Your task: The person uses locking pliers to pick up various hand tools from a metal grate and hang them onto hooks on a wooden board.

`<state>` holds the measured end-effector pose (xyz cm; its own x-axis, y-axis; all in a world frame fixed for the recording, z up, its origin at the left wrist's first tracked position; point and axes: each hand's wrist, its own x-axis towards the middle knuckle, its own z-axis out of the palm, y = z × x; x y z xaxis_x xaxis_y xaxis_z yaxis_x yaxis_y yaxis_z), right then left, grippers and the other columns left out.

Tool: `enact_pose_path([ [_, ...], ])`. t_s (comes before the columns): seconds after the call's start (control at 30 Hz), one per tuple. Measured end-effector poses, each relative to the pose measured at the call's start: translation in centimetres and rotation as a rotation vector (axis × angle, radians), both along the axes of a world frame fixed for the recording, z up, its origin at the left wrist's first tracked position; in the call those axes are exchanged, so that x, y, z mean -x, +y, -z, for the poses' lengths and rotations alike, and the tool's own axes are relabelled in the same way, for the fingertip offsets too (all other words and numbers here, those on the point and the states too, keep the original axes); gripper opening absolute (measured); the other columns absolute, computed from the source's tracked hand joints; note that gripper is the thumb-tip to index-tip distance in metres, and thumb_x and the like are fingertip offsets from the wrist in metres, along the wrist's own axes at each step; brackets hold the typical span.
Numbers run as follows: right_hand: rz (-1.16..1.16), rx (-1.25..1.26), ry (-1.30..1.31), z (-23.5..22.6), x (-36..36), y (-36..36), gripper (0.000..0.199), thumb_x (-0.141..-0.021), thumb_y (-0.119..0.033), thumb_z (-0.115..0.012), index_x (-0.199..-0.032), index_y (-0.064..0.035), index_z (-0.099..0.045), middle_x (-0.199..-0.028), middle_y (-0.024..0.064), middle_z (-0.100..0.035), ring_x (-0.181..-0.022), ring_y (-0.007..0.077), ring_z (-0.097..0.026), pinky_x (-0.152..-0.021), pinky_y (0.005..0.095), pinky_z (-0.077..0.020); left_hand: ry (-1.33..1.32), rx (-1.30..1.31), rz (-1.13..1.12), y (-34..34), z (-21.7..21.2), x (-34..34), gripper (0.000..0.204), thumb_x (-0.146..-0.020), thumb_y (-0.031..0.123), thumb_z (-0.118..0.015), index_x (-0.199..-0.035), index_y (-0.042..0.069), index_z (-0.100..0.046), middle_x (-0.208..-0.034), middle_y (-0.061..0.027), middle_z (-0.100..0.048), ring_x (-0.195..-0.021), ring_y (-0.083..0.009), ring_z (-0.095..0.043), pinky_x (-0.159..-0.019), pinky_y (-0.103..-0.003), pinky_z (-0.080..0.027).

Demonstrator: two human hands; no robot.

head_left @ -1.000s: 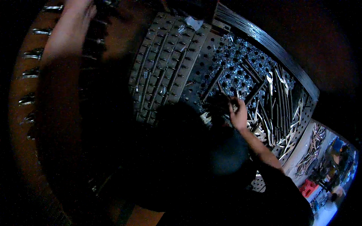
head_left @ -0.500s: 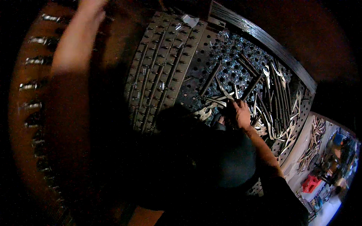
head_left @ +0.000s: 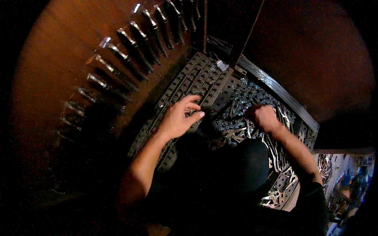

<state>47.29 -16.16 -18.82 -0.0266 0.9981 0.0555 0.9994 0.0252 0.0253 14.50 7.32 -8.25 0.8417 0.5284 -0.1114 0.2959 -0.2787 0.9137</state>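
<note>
My left hand (head_left: 179, 118) lies flat with fingers spread on a stack of perforated grey metal strips (head_left: 197, 76) that runs diagonally up the middle. My right hand (head_left: 264, 117) is curled into a fist in a pile of shiny metal hand tools (head_left: 283, 173) lying on a perforated dark plate (head_left: 240, 94). It seems closed on one of the tools, but what it grips is hidden by the fingers. The two hands are about a hand's width apart.
A row of chrome tools (head_left: 114, 70) hangs on the brown panel at upper left. A ribbed metal rail (head_left: 275, 86) borders the plate's far side. My dark clothing (head_left: 236, 169) bulges below the hands. A brighter workshop area (head_left: 346, 185) shows at lower right.
My left arm, raised to the upper left before, has come down and the hand now rests on the perforated strips. My right hand stayed in the tool pile and has closed into a fist.
</note>
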Motion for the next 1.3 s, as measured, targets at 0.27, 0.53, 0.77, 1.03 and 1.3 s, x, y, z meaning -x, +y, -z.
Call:
enact_pose_path([
  [0.27, 0.203, -0.386, 0.467, -28.0, 8.3, 4.1, 0.014, -0.089, -0.006, -0.069, -0.102, -0.0015, -0.068, -0.087, 0.0093, -0.071, -0.081, 0.0170, -0.066, -0.072, 0.0317, -0.0525, -0.314, -0.277, -0.180, -5.4, -3.2, 1.2, 0.063, -0.088, 0.011, -0.075, -0.144, 0.004, -0.048, -0.128, -0.0193, -0.065, -0.118, -0.0331, -0.063, -0.104, -0.041, -0.048],
  [0.53, -0.041, -0.589, 0.951, -34.0, 10.0, 3.0, 0.050, -0.088, -0.003, -0.074, -0.134, 0.0017, -0.055, -0.122, 0.0124, -0.069, -0.112, 0.0228, -0.066, -0.100, 0.0368, -0.0534, -0.364, -0.396, -0.013, -6.4, -7.7, 2.6, 0.045, -0.093, 0.014, -0.068, -0.134, 0.000, -0.057, -0.123, -0.0229, -0.067, -0.114, -0.0401, -0.063, -0.099, -0.041, -0.049],
  [0.77, 0.114, -0.450, 0.984, -35.0, 11.2, 4.6, 0.021, -0.096, -0.020, -0.071, -0.113, -0.0073, -0.068, -0.095, -0.0001, -0.073, -0.088, 0.0100, -0.067, -0.081, 0.0273, -0.0526, -0.407, 0.008, -0.154, -8.0, -8.8, 6.5, 0.049, -0.087, 0.013, -0.081, -0.129, -0.004, -0.062, -0.106, -0.0083, -0.073, -0.096, -0.0131, -0.067, -0.091, -0.032, -0.054],
  [1.03, -0.062, -0.439, 0.823, -34.6, 16.5, 4.9, 0.030, -0.083, -0.013, -0.076, -0.111, -0.0033, -0.069, -0.097, 0.0110, -0.072, -0.091, 0.0262, -0.069, -0.085, 0.0361, -0.0556, -0.528, -0.477, -0.121, -11.3, -8.6, 5.4, 0.093, -0.081, 0.035, -0.083, -0.150, -0.004, -0.034, -0.143, -0.0263, -0.049, -0.132, -0.0376, -0.050, -0.112, -0.043, -0.039],
  [1.3, -0.451, -0.369, 0.865, -33.8, 26.6, 6.6, 0.069, -0.095, -0.053, -0.064, -0.137, 0.0006, -0.052, -0.114, 0.0282, -0.069, -0.104, 0.0413, -0.069, -0.090, 0.0456, -0.0547, -0.722, 0.294, -0.531, -12.5, -8.2, 5.6, 0.070, -0.085, 0.028, -0.068, -0.142, -0.002, -0.041, -0.129, -0.0219, -0.051, -0.117, -0.0348, -0.053, -0.106, -0.044, -0.043],
])
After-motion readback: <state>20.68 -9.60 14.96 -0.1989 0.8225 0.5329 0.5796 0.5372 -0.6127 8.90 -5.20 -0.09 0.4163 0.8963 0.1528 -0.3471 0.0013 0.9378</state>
